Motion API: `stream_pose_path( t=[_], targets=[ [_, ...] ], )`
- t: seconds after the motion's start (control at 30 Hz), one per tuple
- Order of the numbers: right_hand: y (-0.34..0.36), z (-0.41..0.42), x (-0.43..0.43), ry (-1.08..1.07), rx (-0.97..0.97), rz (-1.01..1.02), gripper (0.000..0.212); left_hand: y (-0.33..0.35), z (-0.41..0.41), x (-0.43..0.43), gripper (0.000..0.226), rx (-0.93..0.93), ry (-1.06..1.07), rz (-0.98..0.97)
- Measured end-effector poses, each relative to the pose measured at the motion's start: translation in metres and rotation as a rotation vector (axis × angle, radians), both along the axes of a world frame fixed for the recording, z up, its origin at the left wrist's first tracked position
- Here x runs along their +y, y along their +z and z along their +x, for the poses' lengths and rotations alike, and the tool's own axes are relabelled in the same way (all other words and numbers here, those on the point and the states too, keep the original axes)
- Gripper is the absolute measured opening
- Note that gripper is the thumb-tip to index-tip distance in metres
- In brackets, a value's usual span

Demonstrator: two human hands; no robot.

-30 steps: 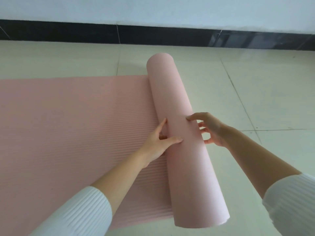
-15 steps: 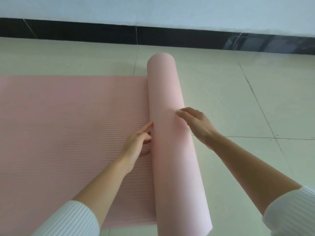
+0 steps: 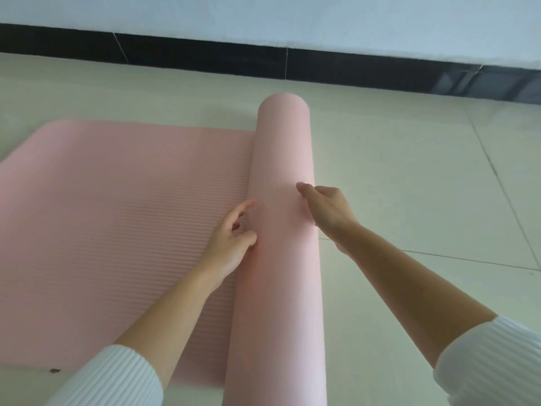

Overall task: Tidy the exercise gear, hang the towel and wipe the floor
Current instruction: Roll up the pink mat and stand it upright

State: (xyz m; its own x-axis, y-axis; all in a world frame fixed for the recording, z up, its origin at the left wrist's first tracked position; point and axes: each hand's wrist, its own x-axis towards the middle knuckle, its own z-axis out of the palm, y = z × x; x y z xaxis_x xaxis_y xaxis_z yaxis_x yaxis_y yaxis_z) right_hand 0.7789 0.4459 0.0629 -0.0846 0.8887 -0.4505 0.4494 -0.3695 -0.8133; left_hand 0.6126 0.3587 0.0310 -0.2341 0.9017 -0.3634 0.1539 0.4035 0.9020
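Mat point(image 3: 117, 215) lay half rolled on floor point(image 3: 409, 186), roll point(image 3: 281, 230) at its right end, running near to far. Our left hand point(image 3: 234, 244) touched roll's left flank, fingers loose, gripping nothing. Our right hand point(image 3: 328, 212) lay on its right flank; grasp unclear.

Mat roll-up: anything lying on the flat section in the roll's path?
Nothing visible. The flat section lies bare left of the roll, where only the left hand touches it. A dark speck lies on the floor, off that section.
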Motion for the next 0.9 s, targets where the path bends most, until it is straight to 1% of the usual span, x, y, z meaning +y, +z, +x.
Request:
stream_pose_path(
  t=[0.03,0.1,0.17,0.2,0.23,0.27,0.3,0.33,0.37,0.4,0.43,0.47,0.5,0.53,0.57,0.6,0.67,0.73,0.77,0.8,0.87,0.9],
  targets=[
    [0.001,-0.005,0.001,0.048,-0.062,0.054,0.050,0.001,-0.004,0.001,0.059,0.047,0.014,0.032],
    [0.006,-0.013,0.003,0.116,-0.110,0.119,0.045,0.000,-0.015,0.003,0.047,0.098,0.059,0.058],
    [0.011,-0.021,0.003,0.140,0.014,0.101,0.039,0.001,-0.026,0.002,0.032,0.104,0.061,0.030],
    [0.012,-0.028,0.002,0.145,0.084,0.089,0.038,0.002,-0.033,0.000,0.040,0.126,0.022,-0.005],
    [0.013,-0.036,0.001,0.143,0.131,0.088,0.036,0.002,-0.039,-0.004,0.054,0.165,-0.031,-0.030],
    [0.015,-0.043,0.000,0.125,0.172,0.089,0.034,0.005,-0.044,-0.007,0.063,0.203,-0.085,-0.067],
    [0.016,-0.050,0.000,0.087,0.224,0.080,0.030,0.010,-0.049,-0.010,0.066,0.235,-0.140,-0.101],
    [0.018,-0.057,-0.001,0.034,0.293,0.061,0.025,0.015,-0.054,-0.012,0.064,0.245,-0.166,-0.133],
    [0.020,-0.064,-0.002,-0.030,0.380,0.032,0.021,0.016,-0.061,-0.013,0.058,0.248,-0.148,-0.156],
    [0.021,-0.071,-0.003,-0.097,0.459,-0.012,0.021,0.019,-0.068,-0.014,0.052,0.247,-0.108,-0.151],
    [0.019,-0.076,-0.005,-0.148,0.498,-0.065,0.025,0.021,-0.076,-0.017,0.049,0.295,-0.074,-0.125],
    [0.018,-0.080,-0.007,-0.161,0.452,-0.104,0.029,0.021,-0.084,-0.020,0.057,0.368,-0.054,-0.068],
    [0.015,-0.084,-0.010,-0.119,0.328,-0.116,0.032,0.022,-0.089,-0.021,0.058,0.446,-0.070,0.010],
    [0.011,-0.086,-0.012,-0.032,0.184,-0.105,0.033,0.023,-0.095,-0.021,0.057,0.514,-0.094,0.052],
    [0.007,-0.090,-0.016,0.064,0.085,-0.082,0.032,0.021,-0.101,-0.022,0.053,0.562,-0.111,0.079],
    [0.005,-0.094,-0.020,0.150,0.049,-0.064,0.030,0.022,-0.109,-0.021,0.049,0.560,-0.092,0.076],
    [0.009,-0.105,-0.025,0.250,0.082,-0.075,0.028,0.029,-0.122,-0.020,0.037,0.526,-0.001,0.046],
    [0.012,-0.118,-0.030,0.289,0.193,-0.101,0.028,0.033,-0.133,-0.019,0.017,0.531,0.072,-0.005],
    [0.012,-0.125,-0.031,0.277,0.257,-0.112,0.031,0.033,-0.138,-0.018,0.023,0.560,0.075,-0.029],
    [0.010,-0.131,-0.031,0.234,0.324,-0.118,0.033,0.030,-0.146,-0.018,0.037,0.575,0.060,-0.081],
    [0.006,-0.142,-0.029,0.076,0.464,-0.133,0.030,0.026,-0.161,-0.021,0.068,0.577,0.030,-0.181],
    [0.002,-0.148,-0.029,0.001,0.490,-0.149,0.033,0.026,-0.168,-0.022,0.079,0.552,0.026,-0.218]
  ],
)
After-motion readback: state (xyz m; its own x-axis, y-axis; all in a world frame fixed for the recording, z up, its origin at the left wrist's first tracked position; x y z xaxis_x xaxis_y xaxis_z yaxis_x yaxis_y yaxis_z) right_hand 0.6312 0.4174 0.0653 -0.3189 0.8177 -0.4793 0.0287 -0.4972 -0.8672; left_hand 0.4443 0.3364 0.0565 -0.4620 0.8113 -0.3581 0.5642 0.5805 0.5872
